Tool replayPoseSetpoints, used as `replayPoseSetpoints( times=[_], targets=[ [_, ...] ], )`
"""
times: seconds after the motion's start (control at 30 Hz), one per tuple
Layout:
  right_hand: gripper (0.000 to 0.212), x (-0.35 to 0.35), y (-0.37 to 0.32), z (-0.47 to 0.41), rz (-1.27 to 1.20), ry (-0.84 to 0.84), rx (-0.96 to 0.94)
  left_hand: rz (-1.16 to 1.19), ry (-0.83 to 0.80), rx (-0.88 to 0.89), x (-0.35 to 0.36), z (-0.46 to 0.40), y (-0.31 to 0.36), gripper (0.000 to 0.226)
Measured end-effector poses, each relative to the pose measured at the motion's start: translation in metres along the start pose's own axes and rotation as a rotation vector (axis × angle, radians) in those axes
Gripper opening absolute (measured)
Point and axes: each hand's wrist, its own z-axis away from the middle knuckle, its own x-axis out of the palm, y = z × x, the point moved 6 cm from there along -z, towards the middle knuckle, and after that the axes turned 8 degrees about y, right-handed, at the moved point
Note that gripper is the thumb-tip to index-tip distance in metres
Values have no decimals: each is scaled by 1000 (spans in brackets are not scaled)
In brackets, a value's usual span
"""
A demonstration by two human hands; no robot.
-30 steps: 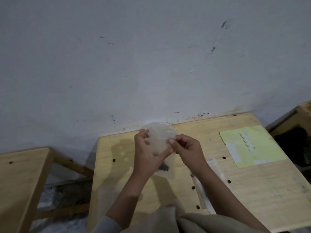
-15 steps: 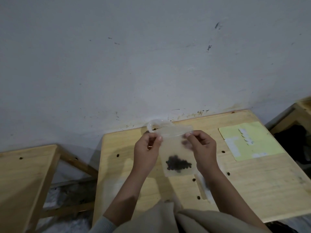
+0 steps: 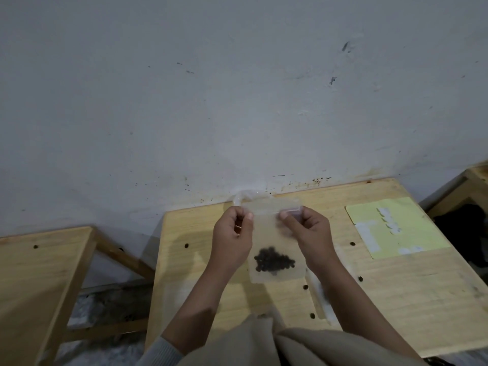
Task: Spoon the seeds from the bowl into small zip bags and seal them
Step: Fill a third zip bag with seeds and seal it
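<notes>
A small clear zip bag [image 3: 272, 231] hangs upright above the wooden table [image 3: 396, 299], with a clump of dark seeds [image 3: 274, 260] settled at its bottom. My left hand [image 3: 233, 239] pinches the bag's top left corner. My right hand [image 3: 307, 231] pinches the zip strip at the top right. Behind the bag, near the wall, the rim of a clear plastic bowl [image 3: 241, 196] shows; its contents are hidden. No spoon is visible.
A pale yellow-green sheet [image 3: 404, 244] with white stickers lies at the table's right. Some clear plastic [image 3: 320, 299] lies on the table under my right forearm. A second wooden table [image 3: 39, 281] stands at the left, a grey wall behind.
The bag went from bunched between my hands to hanging flat and upright. My hands spread apart to its two top corners, and the seeds settled at the bottom.
</notes>
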Motion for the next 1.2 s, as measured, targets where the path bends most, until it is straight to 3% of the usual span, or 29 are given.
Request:
replayPoseSetpoints(
  times=[0.43, 1.0, 1.2],
  targets=[
    [6, -6, -1, 21, 1, -12, -13, 216, -31, -157, 9, 24, -5, 9],
    [15, -9, -14, 33, -10, -61, -69, 202, -17, -137, 21, 37, -3, 5],
    [8, -37, 6, 33, 51, 47, -1, 168, 17, -249, 29, 38, -20, 5]
  ],
)
